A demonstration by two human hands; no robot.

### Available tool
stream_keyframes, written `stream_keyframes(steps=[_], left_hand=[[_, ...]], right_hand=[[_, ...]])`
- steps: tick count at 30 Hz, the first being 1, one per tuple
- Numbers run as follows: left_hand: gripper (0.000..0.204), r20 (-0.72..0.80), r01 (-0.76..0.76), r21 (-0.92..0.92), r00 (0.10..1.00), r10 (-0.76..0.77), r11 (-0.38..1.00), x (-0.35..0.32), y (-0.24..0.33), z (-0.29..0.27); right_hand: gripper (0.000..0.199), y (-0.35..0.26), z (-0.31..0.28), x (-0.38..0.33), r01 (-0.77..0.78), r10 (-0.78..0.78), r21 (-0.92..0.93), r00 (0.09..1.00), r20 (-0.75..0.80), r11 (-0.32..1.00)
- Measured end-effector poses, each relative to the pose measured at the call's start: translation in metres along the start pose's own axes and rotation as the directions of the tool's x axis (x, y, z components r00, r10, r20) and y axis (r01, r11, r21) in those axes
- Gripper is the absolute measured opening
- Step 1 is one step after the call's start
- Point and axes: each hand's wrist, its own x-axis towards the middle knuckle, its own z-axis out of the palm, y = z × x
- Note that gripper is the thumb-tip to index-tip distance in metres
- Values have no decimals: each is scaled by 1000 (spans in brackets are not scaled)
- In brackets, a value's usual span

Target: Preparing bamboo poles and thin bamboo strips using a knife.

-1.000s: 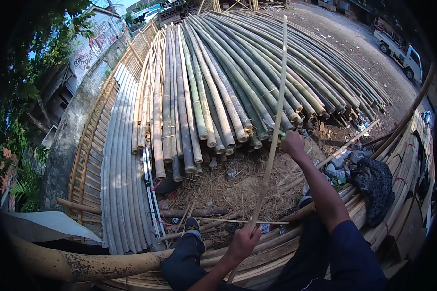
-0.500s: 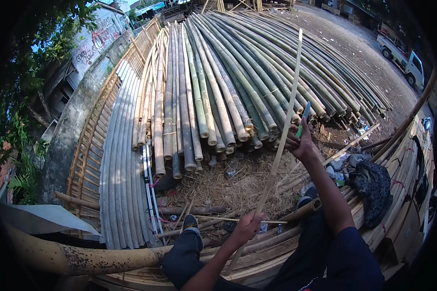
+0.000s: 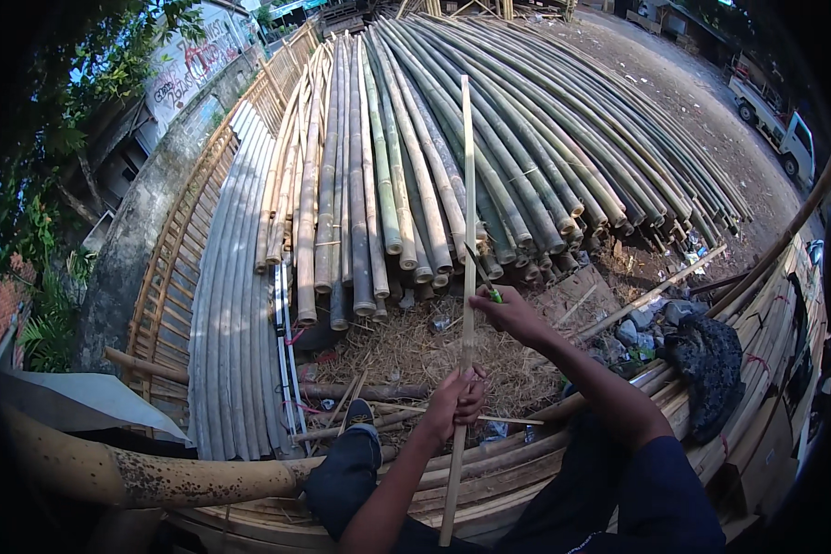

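Gripped by the left hand point(image 3: 454, 404), a long pale bamboo strip point(image 3: 469, 185) is swung nearly upright, within reach of the green-handled knife point(image 3: 496, 295) clasped by the right hand point(image 3: 511, 314).

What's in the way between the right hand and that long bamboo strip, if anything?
Nothing visible. The right hand, holding a green-handled knife, is right at the right edge of the bamboo strip. The left hand grips the strip lower down.
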Motion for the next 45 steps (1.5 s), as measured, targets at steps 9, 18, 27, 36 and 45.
stream_keyframes(steps=[9, 18, 27, 36, 45], left_hand=[[23, -173, -92, 251, 975, 138, 964, -5, 9, 6], [27, -302, -42, 417, 936, 182, 908, -9, 8, -4], [26, -213, -150, 710, 886, 413, 688, 3, 6, -19], [27, -157, 63, 477, 988, 14, 877, -39, -10, 16], [26, -178, -64, 408, 973, 148, 911, -34, 19, 2]], right_hand=[[26, 22, 24, -1, 285, -187, -897, 954, 233, 337], [18, 34, 44, -3, 378, -130, -889, 925, 356, 257], [13, 35, 40, 14, 409, -404, -887, 864, 300, 216], [28, 34, -118, 44, -326, -363, -810, 768, -528, 488], [27, 10, -3, 6, 185, -135, -918, 980, 146, 350]])
